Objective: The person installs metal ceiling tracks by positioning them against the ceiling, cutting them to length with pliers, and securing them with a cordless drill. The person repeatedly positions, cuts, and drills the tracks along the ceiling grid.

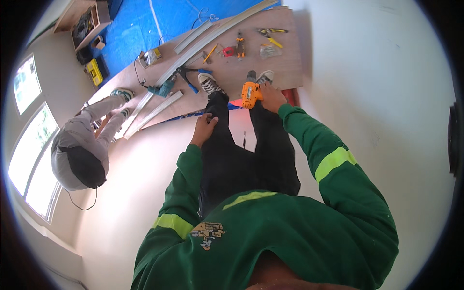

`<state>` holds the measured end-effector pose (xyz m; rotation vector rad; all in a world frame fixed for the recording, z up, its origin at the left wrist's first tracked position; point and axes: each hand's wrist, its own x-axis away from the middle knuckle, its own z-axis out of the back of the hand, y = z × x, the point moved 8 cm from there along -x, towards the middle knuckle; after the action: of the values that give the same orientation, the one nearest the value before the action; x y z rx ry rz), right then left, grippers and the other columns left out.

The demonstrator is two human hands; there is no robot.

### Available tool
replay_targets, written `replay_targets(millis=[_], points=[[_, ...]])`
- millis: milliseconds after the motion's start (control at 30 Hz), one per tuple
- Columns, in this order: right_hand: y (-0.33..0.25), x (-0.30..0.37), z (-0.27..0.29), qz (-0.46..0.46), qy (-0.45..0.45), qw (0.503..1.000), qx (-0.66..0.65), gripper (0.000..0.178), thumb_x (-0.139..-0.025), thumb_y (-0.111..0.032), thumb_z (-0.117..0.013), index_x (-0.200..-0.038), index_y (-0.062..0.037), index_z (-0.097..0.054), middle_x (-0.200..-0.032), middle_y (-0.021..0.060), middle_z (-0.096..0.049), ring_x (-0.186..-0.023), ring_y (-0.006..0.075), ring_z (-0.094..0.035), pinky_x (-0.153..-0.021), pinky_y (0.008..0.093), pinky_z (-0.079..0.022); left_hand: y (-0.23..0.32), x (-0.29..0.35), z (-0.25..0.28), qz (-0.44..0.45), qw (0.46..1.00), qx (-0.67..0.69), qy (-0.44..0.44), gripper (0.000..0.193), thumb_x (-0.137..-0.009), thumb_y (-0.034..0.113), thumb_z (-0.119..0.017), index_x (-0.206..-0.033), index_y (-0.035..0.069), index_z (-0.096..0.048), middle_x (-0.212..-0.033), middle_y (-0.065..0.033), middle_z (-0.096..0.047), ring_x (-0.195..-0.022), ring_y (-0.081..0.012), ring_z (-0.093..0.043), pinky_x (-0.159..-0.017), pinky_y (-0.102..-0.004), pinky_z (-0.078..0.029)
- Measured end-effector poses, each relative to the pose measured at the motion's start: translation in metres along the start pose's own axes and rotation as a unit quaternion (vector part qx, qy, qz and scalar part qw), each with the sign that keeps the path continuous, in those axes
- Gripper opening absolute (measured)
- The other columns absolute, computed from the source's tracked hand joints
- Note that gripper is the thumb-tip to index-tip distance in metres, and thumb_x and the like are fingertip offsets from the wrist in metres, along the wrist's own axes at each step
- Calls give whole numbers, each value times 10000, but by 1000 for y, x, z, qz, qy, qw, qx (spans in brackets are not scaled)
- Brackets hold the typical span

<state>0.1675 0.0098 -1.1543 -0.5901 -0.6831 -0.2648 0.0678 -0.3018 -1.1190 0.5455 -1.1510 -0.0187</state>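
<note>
My right hand [272, 96] is wrapped round an orange and black cordless drill [250, 94], held in front of my right leg with its dark chuck pointing away from me. My left hand [205, 128] hangs by my left thigh with its fingers curled; whatever they may hold is hidden. I stand in worn dark sneakers [209, 83] on a brown plywood board [285, 58]. Ahead of my feet lie orange-handled pliers [240, 45], a red tape measure [228, 51], a yellow pencil [210, 54] and yellow-handled snips [274, 41]. A clear bag of small parts [268, 51] is beside the snips.
Long metal channels [212, 36] cross the board. Near them lie a teal corded drill [164, 88] and a blue-handled tool [188, 77]. A grey-clothed person [79, 150] bends at the left. Blue sheeting [130, 34] covers the floor beyond; a pale wall [372, 82] stands right.
</note>
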Motion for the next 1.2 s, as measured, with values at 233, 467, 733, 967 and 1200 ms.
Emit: replay_targets(millis=[233,467,733,967,1200], points=[[-6,-169,-109,126,-58,972,188,498,-891,-107,-704,-1352,-77,-520,-1263,96,-581,-1194,272,-644,-915,507,-482,-148,-168,65,46,980,46,186,581,-971,365,-748,-1360,-46,-620,-1134,-226,-737,-1049,-348,-708,-925,-441,-540],[15,-273,-203,226,-22,923,311,425,-997,-170,-553,-1416,-99,-533,-1312,51,-594,-1215,212,-630,-964,475,-449,-310,-363,85,129,962,106,218,822,-878,405,-832,-1391,-152,-511,-1350,-312,-632,-1291,-407,-618,-1099,-441,-480],[39,-322,-225,202,-11,938,281,503,-957,-96,-607,-1452,-88,-515,-1349,88,-572,-1276,278,-597,-1021,475,-464,-297,-426,76,206,930,-13,305,736,-820,300,-802,-1421,-22,-524,-1459,-331,-522,-1290,-521,-593,-1122,-499,-493],[-40,-281,-171,108,29,993,43,727,-869,-207,-773,-1493,-29,-444,-1391,182,-538,-1291,391,-567,-1036,506,-493,-272,-378,70,156,903,223,333,509,-833,118,-644,-1318,8,-536,-1141,-302,-706,-1121,-480,-690,-965,-526,-531],[-173,-257,-98,122,164,968,-148,737,-918,-292,-803,-1485,-9,-427,-1381,193,-581,-1270,330,-602,-1043,430,-503,-142,-238,102,39,944,269,186,486,-856,71,-612,-1320,-10,-496,-1092,-314,-687,-1025,-498,-681,-893,-530,-516]])
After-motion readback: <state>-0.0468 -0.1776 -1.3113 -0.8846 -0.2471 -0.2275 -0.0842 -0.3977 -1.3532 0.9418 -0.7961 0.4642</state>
